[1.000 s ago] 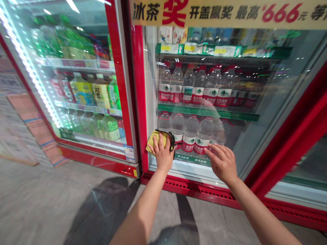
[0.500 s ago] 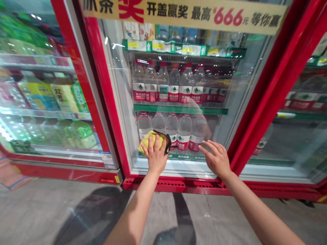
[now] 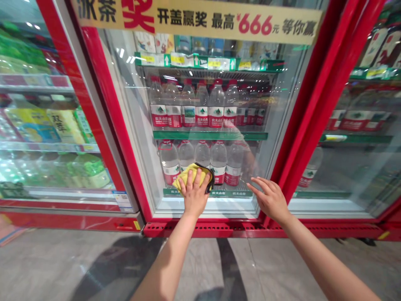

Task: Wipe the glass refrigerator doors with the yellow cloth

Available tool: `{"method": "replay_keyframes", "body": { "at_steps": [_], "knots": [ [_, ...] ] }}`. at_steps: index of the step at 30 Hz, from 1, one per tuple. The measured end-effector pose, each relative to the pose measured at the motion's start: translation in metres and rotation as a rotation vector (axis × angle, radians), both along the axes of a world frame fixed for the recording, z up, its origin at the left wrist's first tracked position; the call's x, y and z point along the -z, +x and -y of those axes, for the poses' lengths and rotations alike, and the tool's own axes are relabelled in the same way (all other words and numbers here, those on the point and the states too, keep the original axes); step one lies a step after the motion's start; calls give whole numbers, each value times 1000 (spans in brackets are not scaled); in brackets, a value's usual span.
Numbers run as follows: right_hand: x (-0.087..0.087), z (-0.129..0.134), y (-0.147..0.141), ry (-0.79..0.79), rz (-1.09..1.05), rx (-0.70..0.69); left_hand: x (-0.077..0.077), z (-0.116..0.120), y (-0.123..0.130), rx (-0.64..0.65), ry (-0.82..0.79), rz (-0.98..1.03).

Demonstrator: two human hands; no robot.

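Head | left hand [image 3: 194,197] half-curled, pressing yellow cloth [image 3: 188,177] onto red-framed glass cooler door [image 3: 141,125] | right hand [image 3: 271,200] open, empty, near door | water bottles [image 3: 218,161] behind glass

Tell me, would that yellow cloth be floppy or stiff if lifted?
Probably floppy: the yellow cloth folds and bunches under the left hand. It likely weighs little, being thin enough to crease. Its black edge binding might feel firmer.

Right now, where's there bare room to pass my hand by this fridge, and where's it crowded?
Free: the glass right of the lower water bottles, above your right hand, and the grey floor below the red kick plate. Crowded: those bottle rows and your left hand on the yellow cloth.
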State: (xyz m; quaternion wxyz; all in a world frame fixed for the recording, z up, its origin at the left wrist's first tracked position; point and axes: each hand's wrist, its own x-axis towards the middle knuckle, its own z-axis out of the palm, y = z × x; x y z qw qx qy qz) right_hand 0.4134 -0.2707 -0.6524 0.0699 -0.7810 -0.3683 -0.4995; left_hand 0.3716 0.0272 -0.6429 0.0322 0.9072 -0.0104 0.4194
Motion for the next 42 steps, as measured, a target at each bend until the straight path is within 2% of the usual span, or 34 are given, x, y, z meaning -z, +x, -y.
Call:
{"method": "replay_keyframes", "body": {
  "at_steps": [2,4,5,7,9,11,12,14,16,18,20,23,25,26,27,31,33,35,39,40,42],
  "knots": [
    [-1,4,1,10,-17,8,-16,21,8,-87,-98,88],
    [-2,7,1,8,-16,19,-19,45,16,-64,-84,99],
    [-3,9,2,1,-12,25,-13,53,19,-6,-29,69],
    [-3,10,2,-14,2,31,10,58,20,146,121,-24],
    [-3,11,3,-19,8,26,34,49,16,242,218,-98],
    [-3,13,2,-5,7,17,43,35,11,258,235,-117],
    [-3,14,2,6,6,14,39,31,10,232,211,-102],
    [-3,18,2,17,12,11,16,34,11,116,93,-20],
    [-2,22,3,9,24,14,-12,51,17,-17,-62,88],
    [-1,27,4,-8,34,15,-26,72,23,-26,-95,122],
    [0,32,5,-33,38,5,-15,84,27,102,17,59],
    [1,39,5,-77,62,-21,27,78,27,374,263,-77],
    [2,42,4,-86,94,-33,44,69,28,447,325,-99],
    [2,44,4,-83,110,-35,42,68,29,459,333,-92],
    [2,46,3,-76,125,-37,34,69,31,451,324,-75],
    [1,57,4,-32,155,-23,-34,104,42,328,241,22],
    [3,63,4,-2,151,-4,-55,119,47,312,261,28],
    [6,69,3,18,140,9,-53,120,50,334,360,38],
    [10,75,3,14,127,-17,-23,96,52,487,756,146],
    [10,75,3,11,126,-27,-22,93,52,518,835,177],
    [9,75,4,20,120,-35,-31,96,55,524,904,217]
  ]
}}
